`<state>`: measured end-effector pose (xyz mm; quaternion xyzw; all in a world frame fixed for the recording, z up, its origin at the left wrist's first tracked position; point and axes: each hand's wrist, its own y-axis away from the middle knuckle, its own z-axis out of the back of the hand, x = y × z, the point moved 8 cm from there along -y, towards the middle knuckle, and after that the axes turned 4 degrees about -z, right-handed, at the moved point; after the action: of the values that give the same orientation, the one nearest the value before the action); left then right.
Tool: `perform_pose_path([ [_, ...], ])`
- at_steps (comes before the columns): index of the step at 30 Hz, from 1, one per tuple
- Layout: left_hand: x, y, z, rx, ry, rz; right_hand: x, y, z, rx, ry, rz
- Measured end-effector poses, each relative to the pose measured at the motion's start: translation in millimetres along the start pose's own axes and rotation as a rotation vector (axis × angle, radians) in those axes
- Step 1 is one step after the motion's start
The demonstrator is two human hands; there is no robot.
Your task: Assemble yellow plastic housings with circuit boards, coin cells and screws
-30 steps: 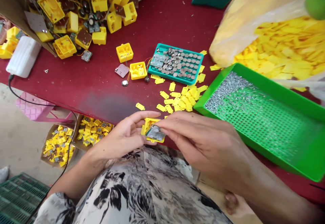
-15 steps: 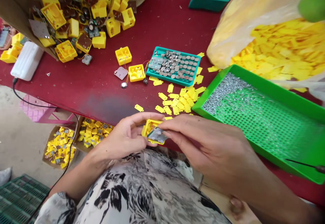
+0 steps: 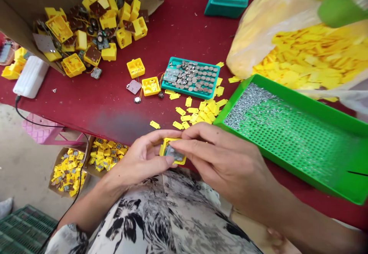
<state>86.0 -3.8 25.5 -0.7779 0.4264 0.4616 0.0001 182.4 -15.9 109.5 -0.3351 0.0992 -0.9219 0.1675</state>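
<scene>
My left hand (image 3: 146, 156) holds a small yellow case (image 3: 182, 159) by its edges, close to my lap. Inside the case lies a grey circuit board (image 3: 174, 154). My right hand (image 3: 218, 158) has its fingers on the board and the case's upper rim; its fingertips are bent together, and whether they grip the case is hidden. Beyond my hands are loose yellow tabs (image 3: 201, 112), a teal tray (image 3: 189, 91) with silver button cells, and two open yellow cases (image 3: 151, 86) wired to a board and a round part.
A green tray (image 3: 287, 146) of small screws stands at the right, below a plastic bag (image 3: 247, 35) of yellow pieces. A cardboard box (image 3: 17, 4) of yellow cases is at the upper left, near a white power bank (image 3: 31, 76). Boxes of cases stand on the floor.
The board, tilted over the case before, now lies down inside it. My right fingers have moved left onto it. The view has shifted slightly.
</scene>
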Motion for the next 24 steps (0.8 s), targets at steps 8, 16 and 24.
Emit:
perform_pose_path([
  [8,-1,-3,11.7,-0.142,-0.069,-0.043,-6,6,-1,-0.132,-0.003,0.002],
  [16,0,-3,11.7,-0.188,-0.1,-0.021,-4,18,-7,-0.224,0.028,0.066],
  [24,5,-26,12.4,-0.119,-0.09,-0.03,-11,50,23,-0.258,0.146,-0.073],
])
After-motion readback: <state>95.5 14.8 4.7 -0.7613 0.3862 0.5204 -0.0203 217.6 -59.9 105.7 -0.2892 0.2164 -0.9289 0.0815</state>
